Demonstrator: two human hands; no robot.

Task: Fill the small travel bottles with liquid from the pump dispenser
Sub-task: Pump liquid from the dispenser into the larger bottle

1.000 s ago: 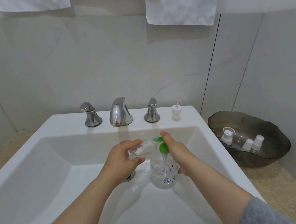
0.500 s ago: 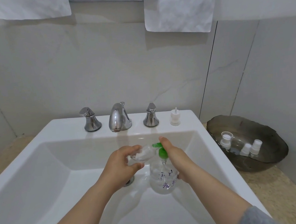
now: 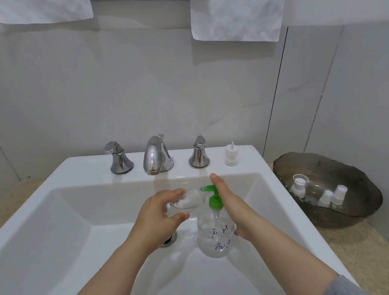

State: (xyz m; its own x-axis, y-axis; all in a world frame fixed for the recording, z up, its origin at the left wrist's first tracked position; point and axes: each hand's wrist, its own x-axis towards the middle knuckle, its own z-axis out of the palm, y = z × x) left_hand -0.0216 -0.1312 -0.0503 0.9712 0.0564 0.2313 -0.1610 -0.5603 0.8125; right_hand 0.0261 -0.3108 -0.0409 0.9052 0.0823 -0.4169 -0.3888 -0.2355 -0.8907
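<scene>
A clear pump dispenser (image 3: 216, 237) with a green pump head (image 3: 212, 197) and purple writing stands in the white sink (image 3: 79, 207). My right hand (image 3: 233, 209) wraps around its right side, index finger stretched along the pump head. My left hand (image 3: 158, 217) holds a small clear travel bottle (image 3: 189, 199) tilted sideways, its mouth against the green nozzle. Whitish liquid shows inside it. A white bottle cap (image 3: 230, 155) stands on the sink ledge. Three more small bottles (image 3: 328, 195) lie in a dark bowl (image 3: 354, 212) to the right.
A chrome faucet (image 3: 156, 157) with two handles (image 3: 119, 161) stands at the back of the sink. The drain (image 3: 169, 240) sits below my left hand. White cloths (image 3: 236, 8) hang on the wall above. A beige counter surrounds the sink.
The view tilted upward slightly, so the sink sits lower in frame. My right index finger has lifted off the green pump head. Both hands keep their hold.
</scene>
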